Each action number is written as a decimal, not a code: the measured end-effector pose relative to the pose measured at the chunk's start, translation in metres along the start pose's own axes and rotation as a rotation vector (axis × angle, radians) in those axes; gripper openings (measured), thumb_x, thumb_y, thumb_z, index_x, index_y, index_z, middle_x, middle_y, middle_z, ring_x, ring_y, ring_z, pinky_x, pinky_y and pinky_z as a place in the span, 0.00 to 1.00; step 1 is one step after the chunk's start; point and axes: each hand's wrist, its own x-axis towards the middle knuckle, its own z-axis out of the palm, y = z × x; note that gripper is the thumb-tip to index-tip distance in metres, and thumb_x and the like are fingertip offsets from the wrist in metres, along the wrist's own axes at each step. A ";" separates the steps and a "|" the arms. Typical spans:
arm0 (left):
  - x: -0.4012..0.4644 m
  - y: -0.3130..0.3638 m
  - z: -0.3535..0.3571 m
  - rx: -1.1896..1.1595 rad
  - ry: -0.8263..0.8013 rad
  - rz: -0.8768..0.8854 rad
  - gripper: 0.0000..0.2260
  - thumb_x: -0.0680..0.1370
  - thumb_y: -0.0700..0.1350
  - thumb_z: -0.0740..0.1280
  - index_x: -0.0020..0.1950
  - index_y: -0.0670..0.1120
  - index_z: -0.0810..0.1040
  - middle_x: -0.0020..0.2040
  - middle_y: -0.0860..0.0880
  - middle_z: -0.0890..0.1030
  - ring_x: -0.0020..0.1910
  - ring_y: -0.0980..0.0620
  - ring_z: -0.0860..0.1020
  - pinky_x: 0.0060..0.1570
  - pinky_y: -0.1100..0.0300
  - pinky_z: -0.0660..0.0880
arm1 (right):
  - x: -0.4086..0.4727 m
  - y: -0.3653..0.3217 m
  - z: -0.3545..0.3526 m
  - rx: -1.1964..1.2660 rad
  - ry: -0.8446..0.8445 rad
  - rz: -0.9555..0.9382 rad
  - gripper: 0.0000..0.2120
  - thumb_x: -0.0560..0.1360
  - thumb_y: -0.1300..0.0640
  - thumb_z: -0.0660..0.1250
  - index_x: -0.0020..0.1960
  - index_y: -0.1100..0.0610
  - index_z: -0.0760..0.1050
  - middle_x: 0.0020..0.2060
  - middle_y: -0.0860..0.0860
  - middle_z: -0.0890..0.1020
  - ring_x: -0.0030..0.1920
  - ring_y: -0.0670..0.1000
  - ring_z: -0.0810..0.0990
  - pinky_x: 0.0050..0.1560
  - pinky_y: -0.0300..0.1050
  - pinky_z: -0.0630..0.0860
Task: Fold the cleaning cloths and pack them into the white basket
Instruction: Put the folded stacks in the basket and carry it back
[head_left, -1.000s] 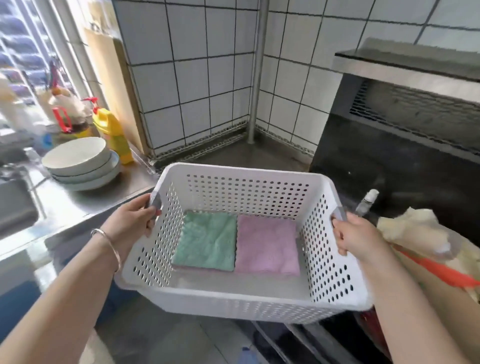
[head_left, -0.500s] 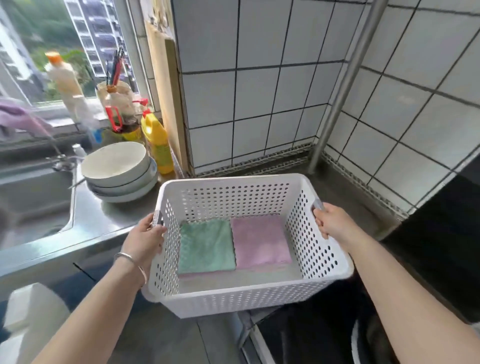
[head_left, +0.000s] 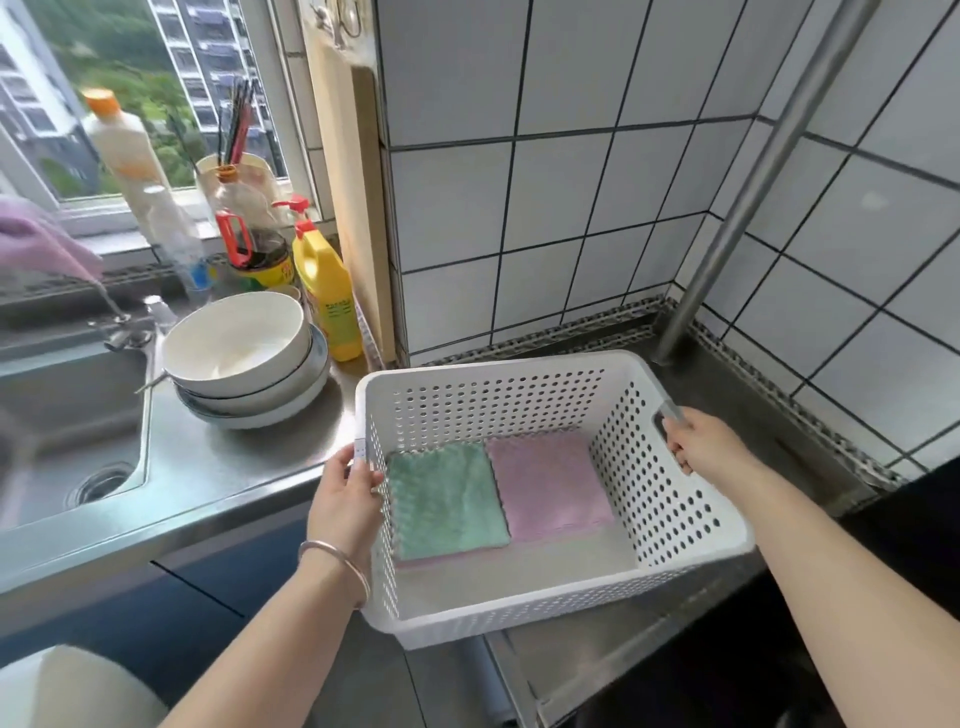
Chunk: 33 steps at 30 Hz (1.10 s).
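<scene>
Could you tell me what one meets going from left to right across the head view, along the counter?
Sink → stacked bowls → yellow bottle → left hand → green cloth → pink cloth → right hand.

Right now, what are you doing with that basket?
A person is holding the white basket by its two side handles, left hand on one, right hand on the other, over the corner of the steel counter. Inside, a folded green cloth and a folded pink cloth lie flat, side by side. Another pinkish layer peeks out beneath the green one. Stacked bowls sit beside the sink.
</scene>
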 end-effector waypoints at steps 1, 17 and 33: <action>0.001 -0.002 0.004 -0.019 0.004 -0.010 0.13 0.81 0.45 0.54 0.63 0.46 0.72 0.36 0.50 0.72 0.30 0.54 0.67 0.31 0.61 0.65 | 0.001 -0.001 -0.001 -0.044 0.031 -0.017 0.12 0.80 0.56 0.55 0.56 0.59 0.74 0.43 0.56 0.76 0.41 0.54 0.74 0.44 0.48 0.69; -0.025 -0.027 0.124 -0.185 0.049 -0.043 0.15 0.81 0.44 0.51 0.64 0.44 0.70 0.37 0.48 0.69 0.33 0.50 0.65 0.37 0.59 0.63 | -0.085 0.047 -0.009 -0.038 0.359 0.191 0.39 0.77 0.50 0.61 0.77 0.54 0.39 0.76 0.50 0.40 0.76 0.54 0.44 0.73 0.54 0.55; -0.022 -0.012 0.156 -0.377 -0.202 -0.148 0.16 0.82 0.42 0.52 0.70 0.45 0.66 0.33 0.51 0.66 0.26 0.58 0.66 0.21 0.70 0.66 | -0.058 0.050 -0.023 0.305 0.199 0.306 0.20 0.81 0.56 0.48 0.68 0.65 0.64 0.66 0.62 0.70 0.64 0.60 0.68 0.64 0.52 0.65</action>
